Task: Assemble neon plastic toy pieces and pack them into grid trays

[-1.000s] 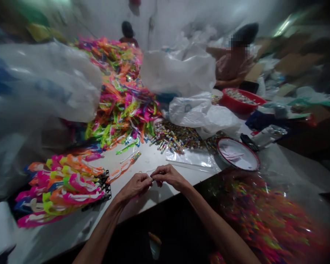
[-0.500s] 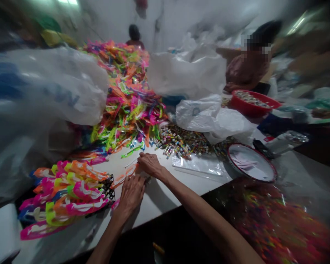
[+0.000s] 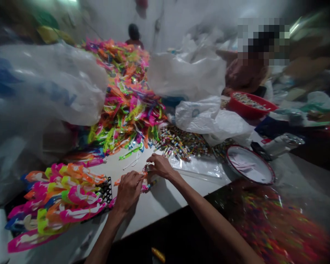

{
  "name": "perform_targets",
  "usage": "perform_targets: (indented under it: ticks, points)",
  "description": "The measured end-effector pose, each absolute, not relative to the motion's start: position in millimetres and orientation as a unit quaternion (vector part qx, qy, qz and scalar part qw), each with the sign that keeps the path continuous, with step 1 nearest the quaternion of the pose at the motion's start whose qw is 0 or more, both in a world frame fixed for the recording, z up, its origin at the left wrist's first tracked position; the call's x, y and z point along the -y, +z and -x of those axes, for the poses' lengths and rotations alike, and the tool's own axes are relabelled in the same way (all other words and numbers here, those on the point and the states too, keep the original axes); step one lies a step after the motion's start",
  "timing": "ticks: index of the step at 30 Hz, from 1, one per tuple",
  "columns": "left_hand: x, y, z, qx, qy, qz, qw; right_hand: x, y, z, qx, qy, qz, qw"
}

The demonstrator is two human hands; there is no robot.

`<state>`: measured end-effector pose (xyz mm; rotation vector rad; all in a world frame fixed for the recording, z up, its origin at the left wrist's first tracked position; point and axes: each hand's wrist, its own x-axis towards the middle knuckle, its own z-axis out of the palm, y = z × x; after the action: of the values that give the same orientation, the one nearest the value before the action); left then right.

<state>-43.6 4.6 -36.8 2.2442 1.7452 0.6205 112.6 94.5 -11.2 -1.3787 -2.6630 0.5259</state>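
Observation:
My left hand [image 3: 128, 190] and my right hand [image 3: 160, 165] meet over the white table [image 3: 156, 205], both pinched on a small orange and pink plastic toy piece [image 3: 145, 179] lying between them. Just left of my left hand a black crate [image 3: 106, 189] holds a stack of neon pink, orange and green plastic pieces [image 3: 60, 194]. Beyond my right hand lies a spread of small colourful tubes [image 3: 181, 141] and a clear plastic sleeve [image 3: 198, 167].
A tall heap of neon plastic strips [image 3: 123, 95] fills the table's middle back. Large white plastic bags [image 3: 44, 88] sit left and behind. A red-rimmed round tray [image 3: 249, 165] and a red bowl [image 3: 250, 104] stand right. A person [image 3: 244, 73] sits far right; a clear bag of coloured bits [image 3: 272, 223] lies near right.
My hands parted from a close pinch near the table edge; the right reached forward to the orange piece, then drew back slightly, and both hands now pinch the small piece together.

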Motion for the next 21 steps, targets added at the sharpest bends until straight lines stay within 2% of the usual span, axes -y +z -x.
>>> perform_targets:
  ticks: [4, 7, 14, 18, 21]
  points:
    - [-53.5, -26.8, 40.9, -0.698, 0.224, -0.676, 0.077, -109.7, -15.4, -95.6, 0.884, 0.141, 0.447, -0.006]
    - [-95.5, -28.0, 36.0, -0.744, 0.218, -0.629, 0.046, -109.4, -19.3, -100.8, 0.866, 0.123, 0.485, 0.017]
    - [-131.7, -44.4, 33.7, -0.744, 0.201, -0.637, 0.031, -95.4, -21.0, -148.0, 0.749, 0.268, 0.575, 0.188]
    - [-114.9, -32.2, 33.1, -0.724, 0.200, -0.658, 0.047, -91.3, -19.1, -162.8, 0.643, 0.453, 0.520, 0.334]
    - [-92.1, -14.2, 28.9, -0.705, 0.221, -0.668, 0.085, -87.2, -10.2, -166.5, 0.558, 0.558, 0.480, 0.384]
